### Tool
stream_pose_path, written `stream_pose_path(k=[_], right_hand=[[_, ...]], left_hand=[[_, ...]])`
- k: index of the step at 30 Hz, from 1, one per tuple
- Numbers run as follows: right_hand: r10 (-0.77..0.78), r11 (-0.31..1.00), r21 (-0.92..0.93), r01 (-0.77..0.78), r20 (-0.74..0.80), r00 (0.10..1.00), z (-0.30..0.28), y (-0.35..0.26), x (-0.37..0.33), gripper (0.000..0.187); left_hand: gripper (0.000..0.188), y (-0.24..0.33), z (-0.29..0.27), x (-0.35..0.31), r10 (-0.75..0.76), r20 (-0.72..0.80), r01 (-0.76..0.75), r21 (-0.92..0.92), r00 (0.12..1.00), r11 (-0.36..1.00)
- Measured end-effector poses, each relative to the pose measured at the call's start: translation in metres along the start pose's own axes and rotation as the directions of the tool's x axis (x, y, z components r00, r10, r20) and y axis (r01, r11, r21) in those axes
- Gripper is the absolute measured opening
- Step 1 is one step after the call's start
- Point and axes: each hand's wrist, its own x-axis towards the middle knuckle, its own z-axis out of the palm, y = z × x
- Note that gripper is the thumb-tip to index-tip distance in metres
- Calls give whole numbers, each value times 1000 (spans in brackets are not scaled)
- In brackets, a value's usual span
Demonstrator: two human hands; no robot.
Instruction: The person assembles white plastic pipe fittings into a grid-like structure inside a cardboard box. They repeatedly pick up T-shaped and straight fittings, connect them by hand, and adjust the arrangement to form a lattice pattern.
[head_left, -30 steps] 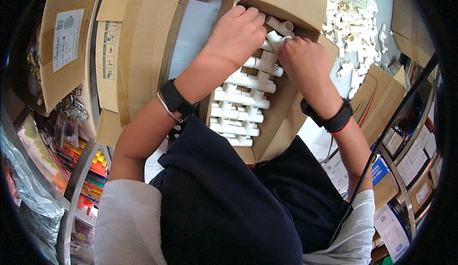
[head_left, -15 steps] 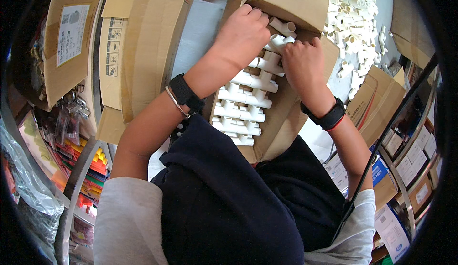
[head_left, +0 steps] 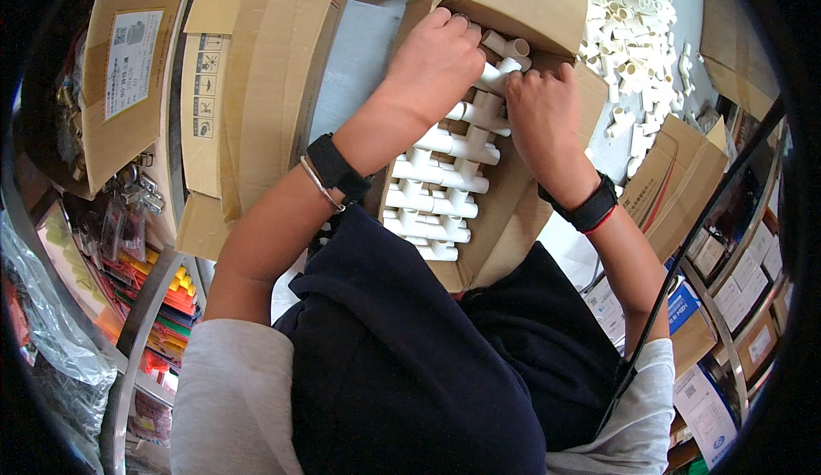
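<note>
White plastic T-shaped pipe fittings [head_left: 453, 146] lie in neat rows inside an open cardboard box [head_left: 522, 206] in front of me. Over the far end of that box, my left hand [head_left: 438, 54] is closed, its fingers curled down and mostly hidden by its back. A white pipe fitting [head_left: 493, 76] shows between my two hands and seems gripped by both. My right hand [head_left: 549, 116] is closed at its right end, knuckles up near the box's right wall. Just beyond, another loose fitting [head_left: 506, 45] lies tilted against the far flap.
A big heap of white fittings [head_left: 629, 22] spreads over the grey table [head_left: 351, 69] at the far right. Tall cardboard cartons [head_left: 274, 90] stand to the left. On the right are another carton [head_left: 676, 176] and a rack of small boxes [head_left: 740, 291]. A dark cable crosses the right side.
The fitting between my hands has turned or shifted slightly, so its open end no longer faces up as plainly. Both hands stay nearly where they were.
</note>
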Motion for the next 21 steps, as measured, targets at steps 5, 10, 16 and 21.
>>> stream_pose_path(k=[5, 10, 16, 21], right_hand=[[9, 1000, -15, -8, 31, 999, -3, -2, 3, 10], [19, 1000, -8, -19, 43, 999, -4, -4, 5, 9], [1, 998, 69, 5, -82, 997, -16, 8, -24, 16], [19, 929, 370, -8, -25, 1000, -25, 19, -47, 31]], left_hand=[[5, 1, -2, -1, -11, 28, 11, -14, 1000, 1000], [16, 4, -2, 1, -16, -37, 14, -47, 999, 999], [13, 6, -2, 3, -49, 44, 50, -25, 998, 998], [5, 18, -1, 6, -59, 56, 57, 37, 997, 998]])
